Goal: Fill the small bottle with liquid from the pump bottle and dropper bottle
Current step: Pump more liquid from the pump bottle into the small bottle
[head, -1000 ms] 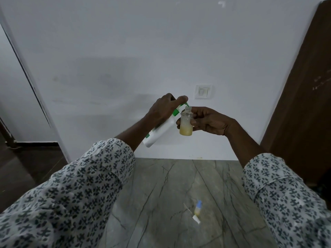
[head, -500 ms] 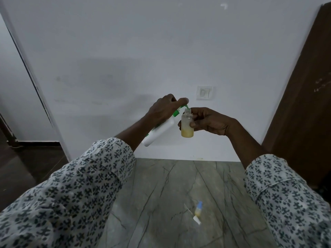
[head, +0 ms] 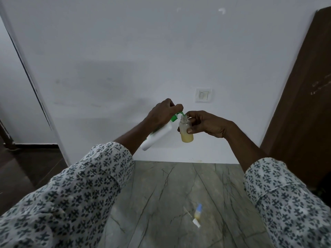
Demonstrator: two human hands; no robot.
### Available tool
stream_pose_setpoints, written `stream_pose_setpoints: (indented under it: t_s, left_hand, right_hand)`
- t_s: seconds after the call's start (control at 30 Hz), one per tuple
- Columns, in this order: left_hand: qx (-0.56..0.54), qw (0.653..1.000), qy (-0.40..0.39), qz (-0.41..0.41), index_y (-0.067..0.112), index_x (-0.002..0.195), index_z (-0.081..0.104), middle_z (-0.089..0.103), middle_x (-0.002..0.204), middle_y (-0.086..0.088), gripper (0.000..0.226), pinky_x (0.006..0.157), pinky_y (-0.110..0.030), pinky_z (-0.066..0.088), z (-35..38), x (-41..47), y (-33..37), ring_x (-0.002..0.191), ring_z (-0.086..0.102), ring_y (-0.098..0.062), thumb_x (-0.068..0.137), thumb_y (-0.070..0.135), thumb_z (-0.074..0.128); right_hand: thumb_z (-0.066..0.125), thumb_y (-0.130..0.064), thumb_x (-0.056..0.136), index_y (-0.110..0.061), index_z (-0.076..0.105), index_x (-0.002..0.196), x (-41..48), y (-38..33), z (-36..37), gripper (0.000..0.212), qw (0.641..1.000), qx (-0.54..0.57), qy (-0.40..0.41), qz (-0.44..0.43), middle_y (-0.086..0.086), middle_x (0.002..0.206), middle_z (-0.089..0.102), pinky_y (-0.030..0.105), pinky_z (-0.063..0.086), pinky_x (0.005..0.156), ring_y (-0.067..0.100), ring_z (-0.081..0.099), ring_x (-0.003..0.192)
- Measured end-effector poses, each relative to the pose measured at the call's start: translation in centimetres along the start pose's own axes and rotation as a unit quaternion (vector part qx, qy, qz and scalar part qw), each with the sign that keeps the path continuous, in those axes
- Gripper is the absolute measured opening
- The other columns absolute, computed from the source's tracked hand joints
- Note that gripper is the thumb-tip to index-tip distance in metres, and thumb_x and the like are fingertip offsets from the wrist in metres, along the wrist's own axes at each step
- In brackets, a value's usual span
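Above the grey marble slab, left hand clasps the tilted white pump bottle, green spout at the mouth of the clear small bottle pinched upright by right hand

White wall behind, carrying a white switch plate with one rocker. Faint smudges mark the wall left of centre. Dark brown door at right, scuffed near its upper edge. Grey-green veined stone counter below, butting the wall. Dark floor at left.
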State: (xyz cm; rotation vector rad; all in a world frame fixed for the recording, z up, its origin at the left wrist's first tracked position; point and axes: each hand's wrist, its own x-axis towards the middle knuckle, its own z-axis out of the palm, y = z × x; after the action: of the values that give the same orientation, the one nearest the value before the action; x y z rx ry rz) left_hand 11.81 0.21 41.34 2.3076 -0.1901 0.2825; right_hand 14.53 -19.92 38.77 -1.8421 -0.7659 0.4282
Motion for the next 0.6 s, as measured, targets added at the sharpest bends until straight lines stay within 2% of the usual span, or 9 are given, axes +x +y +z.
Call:
stream_pose_setpoints:
  t_s: [0.13, 0.33, 0.5, 0.6]
  left_hand:
    - [0.013, 1.000, -0.010, -0.002, 0.015, 0.103, 0.057, 0.063, 0.102, -0.006, 0.067, 0.088, -0.045, 0.048, -0.15, -0.15, -0.12, 0.094, 0.059, -0.026, 0.070, 0.071, 0.043]
    - [0.024, 1.000, -0.008, -0.002, 0.013, 0.105, 0.057, 0.063, 0.100, -0.005, 0.077, 0.090, -0.046, 0.049, -0.36, -0.51, -0.08, 0.093, 0.060, -0.025, 0.069, 0.078, 0.040]
    - [0.020, 1.000, 0.000, -0.002, 0.014, 0.106, 0.057, 0.063, 0.099, -0.004, 0.065, 0.089, -0.046, 0.050, -0.14, -0.27, -0.55, 0.092, 0.061, -0.025, 0.075, 0.071, 0.046]
    - [-0.003, 1.000, 0.017, -0.004, 0.019, 0.096, 0.057, 0.063, 0.092, -0.001, 0.054, 0.082, -0.042, 0.049, 0.06, -0.13, -0.94, 0.089, 0.060, -0.023, 0.071, 0.066, 0.049]
  right_hand:
    - [0.071, -0.003, 0.078, 0.001, 0.054, 0.120, -0.06, -0.23, -0.06, 0.046, 1.000, -0.001, 0.012, 0.005, 0.022, 0.116, 0.068, 0.052, 0.043, 0.105, 0.033, 0.063, 0.114]
    - [0.072, -0.005, 0.076, -0.003, 0.056, 0.120, 0.01, -0.48, -0.12, 0.046, 1.000, -0.003, 0.018, 0.009, 0.019, 0.116, 0.068, 0.057, 0.040, 0.106, 0.032, 0.063, 0.115]
    - [0.073, -0.007, 0.076, -0.003, 0.056, 0.120, 0.16, -0.34, 0.17, 0.047, 1.000, -0.006, 0.018, 0.011, 0.020, 0.116, 0.068, 0.062, 0.036, 0.106, 0.035, 0.061, 0.116]
    - [0.073, -0.006, 0.077, 0.001, 0.054, 0.120, 0.31, -0.21, 0.33, 0.048, 1.000, -0.006, 0.014, 0.018, 0.021, 0.117, 0.068, 0.062, 0.036, 0.106, 0.034, 0.061, 0.116]
